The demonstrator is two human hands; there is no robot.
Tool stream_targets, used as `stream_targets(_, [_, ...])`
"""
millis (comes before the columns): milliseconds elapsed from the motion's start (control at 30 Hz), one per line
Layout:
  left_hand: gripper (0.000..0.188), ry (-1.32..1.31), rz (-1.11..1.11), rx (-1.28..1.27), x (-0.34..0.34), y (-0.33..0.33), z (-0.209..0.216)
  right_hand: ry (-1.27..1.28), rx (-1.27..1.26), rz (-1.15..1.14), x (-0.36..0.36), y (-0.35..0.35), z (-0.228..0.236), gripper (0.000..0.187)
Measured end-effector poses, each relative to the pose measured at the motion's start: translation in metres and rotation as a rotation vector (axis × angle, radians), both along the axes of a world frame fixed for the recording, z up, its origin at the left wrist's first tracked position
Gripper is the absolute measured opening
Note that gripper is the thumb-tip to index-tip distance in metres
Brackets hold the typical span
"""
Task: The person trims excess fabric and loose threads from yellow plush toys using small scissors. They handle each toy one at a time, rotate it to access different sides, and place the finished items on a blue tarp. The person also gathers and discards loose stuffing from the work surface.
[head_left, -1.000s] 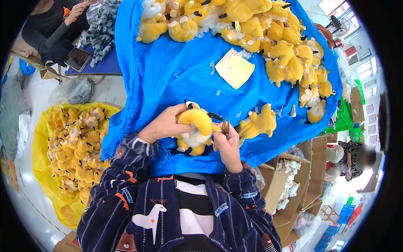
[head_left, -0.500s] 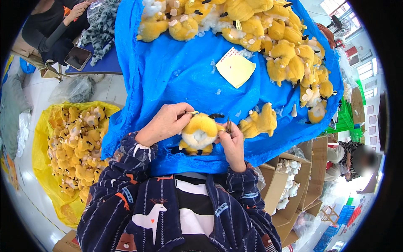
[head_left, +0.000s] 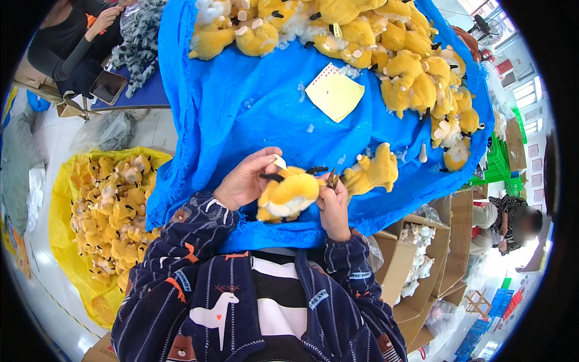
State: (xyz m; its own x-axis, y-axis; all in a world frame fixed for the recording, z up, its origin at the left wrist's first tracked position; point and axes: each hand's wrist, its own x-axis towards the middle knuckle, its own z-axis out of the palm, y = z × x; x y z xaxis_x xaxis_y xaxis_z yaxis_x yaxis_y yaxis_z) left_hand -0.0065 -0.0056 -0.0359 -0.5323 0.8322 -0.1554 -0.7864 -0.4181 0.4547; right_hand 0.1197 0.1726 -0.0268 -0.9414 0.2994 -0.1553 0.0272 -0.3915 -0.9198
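Note:
A yellow plush toy (head_left: 291,192) with a white belly patch and dark horn-like pieces is between my hands, close to the near edge of the blue sheet. My left hand (head_left: 246,180) is closed at its left side, pinching a small pale tag (head_left: 279,161). My right hand (head_left: 335,208) is closed on the toy's right side. A slim pointed metal tool (head_left: 332,176) sticks up from the same fingers; its exact kind is unclear. Just right of that hand lies another yellow plush body (head_left: 375,170).
Yellow plush toys (head_left: 410,78) are heaped at the back and right of the blue sheet (head_left: 259,111), near a yellow paper note (head_left: 335,92). A yellow sack (head_left: 63,241) of similar toys stands left. Cardboard boxes (head_left: 386,265) stand right. Another person (head_left: 75,45) sits far left.
The plush toy has tilted, so its second dark piece now shows and its white patch faces lower. The tag at my left fingers stands out more. My right hand moved slightly.

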Motion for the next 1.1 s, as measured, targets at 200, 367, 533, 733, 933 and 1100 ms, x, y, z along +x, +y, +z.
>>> stream_targets(200, [0.036,0.541,-0.061,-0.245,-0.001,0.000,-0.001,0.001,-0.209,-0.137,-0.006,0.003,-0.003,0.011])
stream_targets(367, [0.065,0.600,-0.171,-0.265,0.016,-0.004,0.011,-0.133,-0.487,-0.213,-0.015,0.002,0.016,0.011])
stream_targets(533, [0.055,0.471,-0.042,-0.362,0.021,0.012,0.013,-0.071,0.144,-0.380,-0.016,-0.006,0.013,0.015])
stream_targets(733, [0.055,0.956,0.140,-0.479,0.024,0.010,0.007,0.316,1.331,0.012,-0.006,-0.008,0.054,0.038])
stream_targets(933, [0.071,1.240,0.125,-0.617,0.035,0.009,0.021,0.125,0.998,0.373,-0.006,-0.009,0.051,0.032])
stream_targets(1100, [0.069,1.281,0.127,-0.640,0.037,0.013,0.022,-0.012,0.558,0.506,-0.017,-0.006,0.054,0.030])
